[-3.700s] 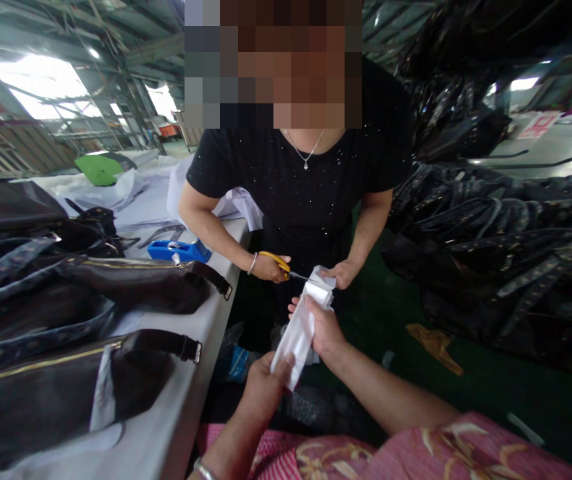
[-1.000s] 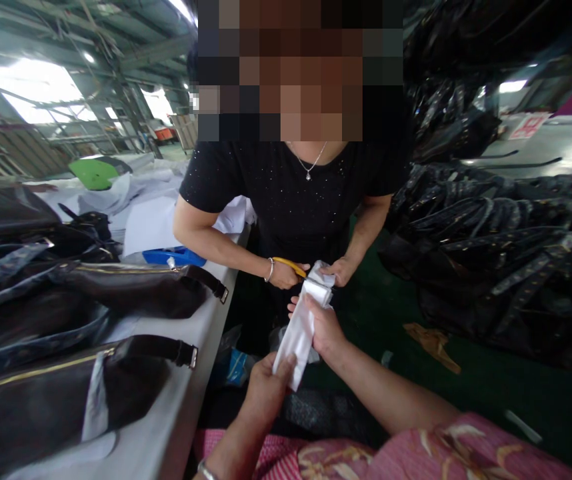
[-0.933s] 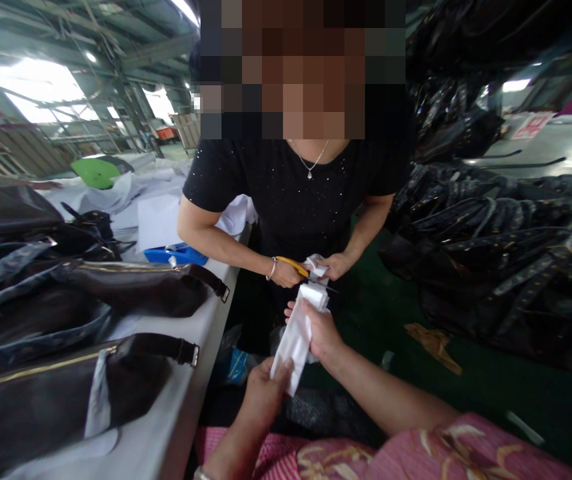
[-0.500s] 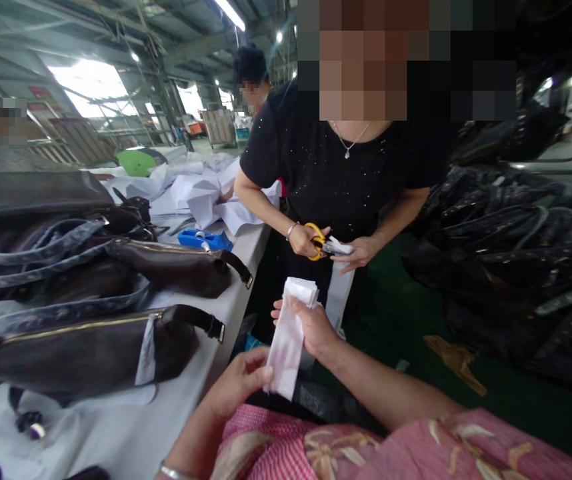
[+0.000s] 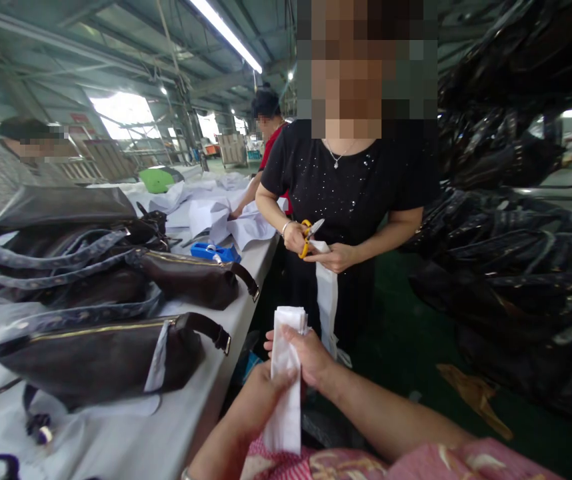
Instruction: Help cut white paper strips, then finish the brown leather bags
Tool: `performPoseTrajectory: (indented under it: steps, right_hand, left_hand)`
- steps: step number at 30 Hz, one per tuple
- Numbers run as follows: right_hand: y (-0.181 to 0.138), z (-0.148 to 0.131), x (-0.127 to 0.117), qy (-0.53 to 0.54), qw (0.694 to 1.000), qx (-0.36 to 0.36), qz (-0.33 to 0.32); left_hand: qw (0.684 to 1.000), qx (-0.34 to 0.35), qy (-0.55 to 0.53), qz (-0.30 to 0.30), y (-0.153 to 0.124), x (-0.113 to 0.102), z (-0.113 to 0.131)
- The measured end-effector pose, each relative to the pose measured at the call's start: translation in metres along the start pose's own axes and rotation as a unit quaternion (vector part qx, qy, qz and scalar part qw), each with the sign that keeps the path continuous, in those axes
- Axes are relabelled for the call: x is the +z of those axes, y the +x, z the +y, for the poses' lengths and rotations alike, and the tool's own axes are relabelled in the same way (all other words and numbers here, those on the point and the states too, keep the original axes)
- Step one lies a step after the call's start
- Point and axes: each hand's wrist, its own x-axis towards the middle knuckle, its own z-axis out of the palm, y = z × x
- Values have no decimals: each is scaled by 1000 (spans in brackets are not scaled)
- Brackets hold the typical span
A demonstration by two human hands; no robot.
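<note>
A stack of long white strips (image 5: 284, 420) stands nearly upright in front of my body. My right hand (image 5: 313, 357) is closed around its upper part, thumb across the front. Lower down, my left hand (image 5: 265, 390) grips the left edge with its thumb pressed on the face. Whether the strips are paper or cloth I cannot tell. Just beyond, a co-worker in a black top holds yellow-handled scissors (image 5: 309, 239) in one hand and a hanging white strip (image 5: 327, 303) in the other.
On my left, a white-covered table (image 5: 186, 427) carries several dark bags, among them a zipped bag (image 5: 111, 360), and a blue tape dispenser (image 5: 215, 252). Wrapped dark bags (image 5: 521, 287) are piled at the right. Brown scrap (image 5: 476, 400) lies on the green floor. Other people stand behind the table.
My left hand has moved from the stack's lower end up its left edge, and the stack stands straighter. The co-worker's scissors now point upward, apart from the strip. The view has shifted slightly.
</note>
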Motion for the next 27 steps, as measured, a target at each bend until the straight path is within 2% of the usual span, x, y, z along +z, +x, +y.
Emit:
performPoseTrajectory:
  steps: [3,5,7,10,13,14,16,18,19,21,23,27]
  right_hand:
    - [-9,0,-8,26,996,34,-83]
    - [-17,4,-12,29,991,62,-114]
    - [-25,10,-15,20,994,59,-94]
    - [-28,15,-21,12,999,4,-31]
    - [-26,8,-31,14,999,-32,-3]
    - [-25,2,-35,23,999,-33,6]
    - [-24,-11,-44,53,998,-22,37]
    - [-28,-26,-52,79,995,-9,67]
    - [-31,-33,-55,84,993,-10,77]
    - [-37,-46,-59,82,993,-23,81]
    - [-43,-57,-61,74,993,-40,85]
    - [-48,-68,-65,69,991,-46,108]
  left_hand:
    - [1000,-8,-27,11,2,0,1]
    - [999,-9,-42,17,4,2,3]
    - [999,-7,-32,14,5,5,7]
    - [998,11,54,-15,5,5,17]
    - [991,22,125,-44,10,-6,29]
    - [993,8,112,-34,14,-12,32]
    - [999,-35,29,28,26,-24,39]
    - [990,-77,-74,87,43,-31,47]
    - [984,-93,-114,95,53,-31,51]
    - [977,-118,-162,69,73,-29,59]
    - [973,-124,-193,11,94,-24,66]
    - [964,-81,-232,-102,127,-19,75]
